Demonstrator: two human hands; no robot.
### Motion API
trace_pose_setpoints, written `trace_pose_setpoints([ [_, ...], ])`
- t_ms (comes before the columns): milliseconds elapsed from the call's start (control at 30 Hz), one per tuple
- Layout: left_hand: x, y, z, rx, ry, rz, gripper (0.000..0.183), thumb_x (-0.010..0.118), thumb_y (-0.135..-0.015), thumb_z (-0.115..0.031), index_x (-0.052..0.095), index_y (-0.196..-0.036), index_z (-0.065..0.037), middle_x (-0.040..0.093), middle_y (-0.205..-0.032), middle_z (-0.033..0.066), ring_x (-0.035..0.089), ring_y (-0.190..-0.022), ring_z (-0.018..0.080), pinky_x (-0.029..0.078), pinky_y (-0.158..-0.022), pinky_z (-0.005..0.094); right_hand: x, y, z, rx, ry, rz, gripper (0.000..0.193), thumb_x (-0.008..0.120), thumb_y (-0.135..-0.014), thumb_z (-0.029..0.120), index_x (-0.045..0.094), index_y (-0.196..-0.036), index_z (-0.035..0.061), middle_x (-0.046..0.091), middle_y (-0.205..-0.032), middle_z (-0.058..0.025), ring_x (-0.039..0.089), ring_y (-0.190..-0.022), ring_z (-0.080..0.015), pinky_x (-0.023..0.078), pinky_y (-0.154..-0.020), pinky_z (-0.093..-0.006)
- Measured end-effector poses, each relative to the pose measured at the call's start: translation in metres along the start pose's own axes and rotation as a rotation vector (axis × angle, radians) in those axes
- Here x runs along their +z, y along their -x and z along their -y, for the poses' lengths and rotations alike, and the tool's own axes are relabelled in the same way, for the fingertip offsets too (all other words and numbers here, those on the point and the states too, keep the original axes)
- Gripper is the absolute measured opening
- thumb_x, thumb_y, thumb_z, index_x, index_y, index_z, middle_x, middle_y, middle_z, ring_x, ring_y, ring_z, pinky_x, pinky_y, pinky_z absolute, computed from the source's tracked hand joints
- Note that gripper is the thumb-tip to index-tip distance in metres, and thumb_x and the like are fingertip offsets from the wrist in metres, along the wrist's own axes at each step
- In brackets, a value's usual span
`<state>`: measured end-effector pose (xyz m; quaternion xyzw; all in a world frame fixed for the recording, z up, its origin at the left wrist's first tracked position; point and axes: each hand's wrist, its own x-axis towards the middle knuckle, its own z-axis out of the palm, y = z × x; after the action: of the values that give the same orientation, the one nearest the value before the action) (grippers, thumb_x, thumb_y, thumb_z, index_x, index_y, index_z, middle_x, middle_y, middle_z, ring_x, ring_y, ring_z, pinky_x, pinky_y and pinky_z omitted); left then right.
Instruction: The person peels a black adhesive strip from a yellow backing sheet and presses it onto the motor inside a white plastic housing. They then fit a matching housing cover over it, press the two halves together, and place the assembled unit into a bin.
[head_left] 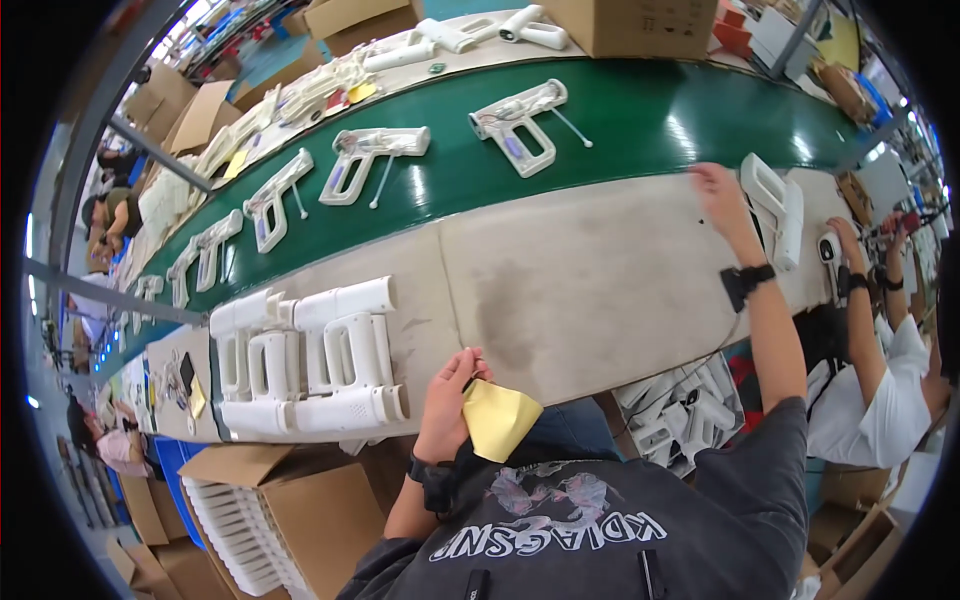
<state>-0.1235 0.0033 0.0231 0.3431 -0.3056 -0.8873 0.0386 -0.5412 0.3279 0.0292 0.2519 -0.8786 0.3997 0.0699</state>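
My left hand [452,388] is at the near edge of the grey worktable [590,290] and pinches a folded yellow cloth [500,418]. Just left of it lies a stack of white gun-shaped plastic housings [310,362]. My right hand [716,192] is stretched far out, fingers spread flat on the table at the edge of the green conveyor belt [640,125]. It holds nothing. A single white housing [776,208] lies right beside it, close to the wrist.
Several white housings with thin rods ride the belt, such as one [520,122] and another [368,160]. A co-worker in a white shirt [880,400] handles a white part [828,248] at the right. Cardboard boxes of white parts [240,530] stand lower left; a bin of parts [680,412] sits under the table.
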Motion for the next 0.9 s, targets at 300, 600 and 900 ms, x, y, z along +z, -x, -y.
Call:
trace_pose_setpoints([
  [300,-0.011,0.056,-0.001,0.03,-0.181,0.041,0.025,0.061,-0.103,-0.019,0.06,-0.123,-0.005,0.056,-0.099,-0.0018,0.054,-0.089,0.006,0.047,-0.076,0.0209,0.196,-0.096,0.108,-0.574,0.605,0.391,0.017,0.072,-0.084,0.009,0.065,-0.099,0.003,0.063,-0.114,-0.0118,0.055,-0.109,-0.0342,0.047,-0.095,-0.0435],
  [600,-0.055,0.073,-0.003,0.013,-0.016,0.191,0.072,0.049,-0.065,0.015,0.049,-0.135,0.0,0.049,-0.127,0.0045,0.048,-0.106,0.0157,0.046,-0.092,0.0243,0.173,-0.073,0.149,-0.763,0.684,0.331,0.019,0.074,-0.086,0.021,0.067,-0.091,0.0041,0.063,-0.1,-0.0103,0.055,-0.107,-0.032,0.043,-0.096,-0.0433],
  [900,-0.07,0.087,-0.006,0.101,-0.039,0.273,0.09,0.061,-0.067,0.018,0.035,-0.149,-0.008,0.041,-0.138,0.0047,0.045,-0.113,0.0171,0.041,-0.099,0.0276,0.16,0.113,0.261,-0.857,0.319,0.52,0.022,0.078,-0.074,0.017,0.06,-0.081,0.006,0.057,-0.091,-0.0106,0.054,-0.097,-0.0311,0.042,-0.088,-0.0435],
])
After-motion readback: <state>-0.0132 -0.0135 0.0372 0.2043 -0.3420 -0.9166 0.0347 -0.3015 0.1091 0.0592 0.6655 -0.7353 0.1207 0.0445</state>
